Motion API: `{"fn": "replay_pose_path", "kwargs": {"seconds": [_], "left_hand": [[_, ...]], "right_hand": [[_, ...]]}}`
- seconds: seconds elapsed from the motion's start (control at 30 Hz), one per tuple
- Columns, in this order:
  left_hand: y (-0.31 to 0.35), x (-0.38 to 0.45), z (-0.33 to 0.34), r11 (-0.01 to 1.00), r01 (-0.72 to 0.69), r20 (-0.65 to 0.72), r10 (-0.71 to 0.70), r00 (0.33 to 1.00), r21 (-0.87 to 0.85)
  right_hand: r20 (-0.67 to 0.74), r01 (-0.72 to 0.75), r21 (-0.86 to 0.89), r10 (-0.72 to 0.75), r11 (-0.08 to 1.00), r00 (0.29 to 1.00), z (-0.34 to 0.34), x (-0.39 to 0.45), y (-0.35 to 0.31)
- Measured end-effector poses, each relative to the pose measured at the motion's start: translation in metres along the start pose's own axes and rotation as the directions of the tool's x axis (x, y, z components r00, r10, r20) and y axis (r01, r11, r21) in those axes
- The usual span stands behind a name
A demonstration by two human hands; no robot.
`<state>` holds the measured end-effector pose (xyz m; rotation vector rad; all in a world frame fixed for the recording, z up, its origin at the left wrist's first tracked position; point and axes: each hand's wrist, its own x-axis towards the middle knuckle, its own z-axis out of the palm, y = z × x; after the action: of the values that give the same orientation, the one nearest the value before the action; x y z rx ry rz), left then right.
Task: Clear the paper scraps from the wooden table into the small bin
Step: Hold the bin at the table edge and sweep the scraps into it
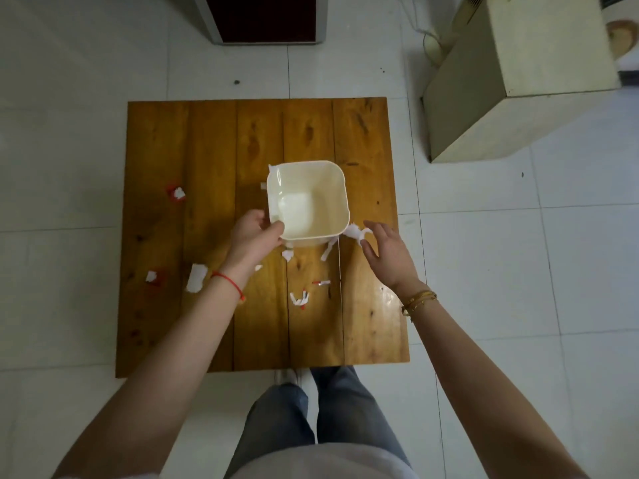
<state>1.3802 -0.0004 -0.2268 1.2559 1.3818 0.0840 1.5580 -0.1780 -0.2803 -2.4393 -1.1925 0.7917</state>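
A small cream square bin point(337, 188) stands near the middle of the wooden table point(366, 323). My left hand point(254, 235) grips the bin's near left rim. My right hand point(387, 252) hovers open just right of the bin, its fingertips at a crumpled white scrap point(356, 232). More white and red paper scraps lie on the table: one at the far left point(177, 193), one at the near left point(154, 277), a white wad point(196, 278), thin strips point(300, 299) and a strip under the bin's near edge point(327, 252). The bin looks empty inside.
The low table stands on a white tiled floor point(518, 271). A cream cabinet point(518, 74) sits beyond the table's far right corner. A dark red panel with a grey frame point(266, 19) stands at the back. My legs and shoes point(311, 426) are at the table's near edge.
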Motion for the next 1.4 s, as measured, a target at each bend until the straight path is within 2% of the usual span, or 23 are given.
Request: {"fn": "replay_pose_path", "kwargs": {"seconds": [0.4,0.67,0.93,1.1,1.4], "left_hand": [[-0.173,-0.159,-0.046,0.990,0.135,0.068,-0.133,0.989,-0.033],[-0.252,-0.209,-0.036,0.981,0.178,0.098,-0.185,0.978,0.077],[-0.317,-0.211,-0.002,0.958,0.230,0.046,-0.241,0.969,0.170],[-0.361,-0.192,0.020,0.934,0.326,0.044,-0.335,0.941,0.145],[-0.415,-0.144,0.052,0.913,0.407,0.028,-0.408,0.913,0.025]], "right_hand": [[-0.073,0.037,-0.095,-0.044,0.995,0.996,0.071,-0.137,-0.024],[-0.012,0.087,-0.095,-0.089,0.992,0.996,0.109,-0.164,-0.029],[0.108,0.146,-0.132,-0.132,0.980,0.985,0.140,-0.142,-0.015],[0.153,0.167,-0.161,-0.142,0.973,0.978,0.161,-0.120,-0.002],[0.206,0.235,-0.220,-0.190,0.947,0.960,0.199,-0.079,0.011]]}}
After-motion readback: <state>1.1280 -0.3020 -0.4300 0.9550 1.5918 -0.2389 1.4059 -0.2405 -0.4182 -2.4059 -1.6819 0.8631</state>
